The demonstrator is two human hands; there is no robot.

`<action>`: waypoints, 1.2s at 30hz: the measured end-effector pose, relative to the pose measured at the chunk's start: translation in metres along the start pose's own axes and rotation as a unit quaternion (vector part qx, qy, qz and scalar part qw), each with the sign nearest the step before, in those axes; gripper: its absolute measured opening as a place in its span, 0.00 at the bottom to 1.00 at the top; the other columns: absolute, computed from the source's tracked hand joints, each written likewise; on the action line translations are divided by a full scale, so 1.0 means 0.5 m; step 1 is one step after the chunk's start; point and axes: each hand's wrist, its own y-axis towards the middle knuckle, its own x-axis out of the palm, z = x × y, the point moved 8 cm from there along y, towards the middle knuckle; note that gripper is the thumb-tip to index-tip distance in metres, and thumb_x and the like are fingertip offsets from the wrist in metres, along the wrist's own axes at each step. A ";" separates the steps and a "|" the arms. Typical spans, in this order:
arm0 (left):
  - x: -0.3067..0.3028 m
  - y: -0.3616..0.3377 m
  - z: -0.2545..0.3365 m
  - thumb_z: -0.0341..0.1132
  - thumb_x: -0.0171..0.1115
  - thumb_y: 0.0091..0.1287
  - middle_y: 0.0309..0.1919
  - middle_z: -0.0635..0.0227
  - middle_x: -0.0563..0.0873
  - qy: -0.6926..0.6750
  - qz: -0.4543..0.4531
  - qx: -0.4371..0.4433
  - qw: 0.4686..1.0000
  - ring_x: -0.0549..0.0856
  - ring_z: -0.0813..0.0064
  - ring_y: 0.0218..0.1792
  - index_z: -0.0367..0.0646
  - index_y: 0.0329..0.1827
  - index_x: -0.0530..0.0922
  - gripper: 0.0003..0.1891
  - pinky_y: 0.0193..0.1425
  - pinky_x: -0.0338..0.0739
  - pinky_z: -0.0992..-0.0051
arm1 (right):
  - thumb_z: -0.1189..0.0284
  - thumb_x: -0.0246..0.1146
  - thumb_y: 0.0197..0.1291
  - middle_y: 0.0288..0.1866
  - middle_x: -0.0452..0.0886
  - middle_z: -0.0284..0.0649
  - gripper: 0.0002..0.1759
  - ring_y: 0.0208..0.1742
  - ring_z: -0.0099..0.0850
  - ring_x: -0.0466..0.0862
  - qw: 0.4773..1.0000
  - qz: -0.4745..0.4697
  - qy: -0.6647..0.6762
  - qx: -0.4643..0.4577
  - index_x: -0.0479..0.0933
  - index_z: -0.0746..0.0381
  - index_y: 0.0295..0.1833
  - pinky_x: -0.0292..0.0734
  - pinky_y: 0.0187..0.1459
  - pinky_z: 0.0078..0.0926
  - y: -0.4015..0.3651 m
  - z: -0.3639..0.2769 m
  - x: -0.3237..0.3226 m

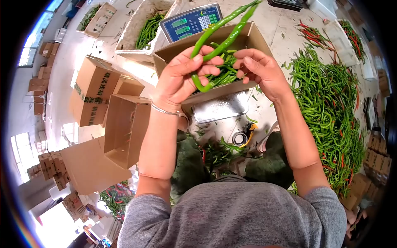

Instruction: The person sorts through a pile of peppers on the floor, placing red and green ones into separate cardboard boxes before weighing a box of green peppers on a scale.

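My left hand (178, 76) is closed around two long green chili peppers (206, 34), which rise above the fingers and lean to the upper right. One pepper's curved lower end shows below the fingers. Beside it, my right hand (264, 76) has its fingers bent and apart, with nothing visible in them. Both hands are over an open cardboard box (252, 36) that has more green chili peppers (225, 70) inside. Directly behind the box stands a digital scale (192, 24) with lit green displays.
A large heap of green and some red peppers (326, 120) covers the floor at right. Cardboard boxes (93, 91) stand at left, with a foam crate (126, 41) behind. Between my feet are a metal tray (221, 109) and a tape dispenser (240, 138).
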 end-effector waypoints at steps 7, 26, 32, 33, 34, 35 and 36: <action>0.016 -0.006 0.000 0.31 0.57 0.66 0.43 0.52 0.81 -0.015 -0.055 0.029 0.998 0.84 0.64 0.40 0.37 0.56 0.69 0.17 0.33 0.81 0.74 | 0.65 0.60 0.63 0.38 0.80 0.32 0.15 0.36 0.19 0.78 0.999 0.040 -0.025 0.027 0.76 0.61 0.52 0.73 0.36 0.15 -0.004 0.010 -0.018; -0.029 0.019 0.040 0.34 0.58 0.67 0.41 0.64 0.85 0.353 0.154 0.070 0.920 0.76 0.87 0.27 0.40 0.51 0.77 0.12 0.27 0.68 0.88 | 0.65 0.57 0.64 0.26 0.77 0.35 0.12 0.22 0.21 0.74 0.961 0.157 0.192 -0.125 0.76 0.64 0.40 0.68 0.22 0.15 -0.020 -0.045 -0.136; -0.042 0.013 0.110 0.33 0.62 0.63 0.53 0.63 0.79 0.556 0.241 0.168 0.777 0.77 0.74 0.53 0.41 0.58 0.74 0.20 0.57 0.71 0.75 | 0.63 0.59 0.62 0.27 0.75 0.36 0.14 0.25 0.22 0.72 0.948 0.223 0.141 -0.180 0.74 0.64 0.39 0.67 0.25 0.17 -0.051 -0.088 -0.202; -0.033 0.016 0.114 0.34 0.63 0.62 0.44 0.63 0.83 0.482 0.221 0.212 0.821 0.81 0.74 0.43 0.41 0.56 0.76 0.19 0.51 0.75 0.75 | 0.63 0.59 0.62 0.27 0.76 0.36 0.14 0.24 0.22 0.73 0.951 0.224 0.104 -0.186 0.75 0.64 0.39 0.67 0.25 0.17 -0.053 -0.095 -0.189; -0.015 0.023 0.102 0.35 0.63 0.62 0.45 0.62 0.83 0.485 0.199 0.200 0.828 0.81 0.73 0.44 0.40 0.55 0.76 0.19 0.52 0.74 0.75 | 0.63 0.59 0.62 0.26 0.77 0.35 0.14 0.24 0.22 0.74 0.964 0.204 0.035 -0.168 0.75 0.64 0.39 0.68 0.25 0.17 -0.050 -0.094 -0.165; 0.009 0.028 0.083 0.36 0.63 0.62 0.45 0.61 0.83 0.488 0.176 0.190 0.834 0.81 0.72 0.45 0.40 0.55 0.76 0.19 0.53 0.74 0.74 | 0.63 0.59 0.62 0.26 0.78 0.35 0.14 0.23 0.21 0.75 0.971 0.182 -0.034 -0.152 0.76 0.64 0.40 0.69 0.25 0.17 -0.048 -0.092 -0.140; 0.040 0.036 0.044 0.35 0.60 0.64 0.50 0.71 0.81 0.558 0.126 0.158 0.805 0.78 0.79 0.50 0.42 0.55 0.77 0.17 0.54 0.71 0.78 | 0.63 0.59 0.62 0.26 0.79 0.34 0.14 0.23 0.20 0.76 0.983 0.121 -0.084 -0.111 0.77 0.64 0.40 0.70 0.26 0.16 -0.041 -0.081 -0.107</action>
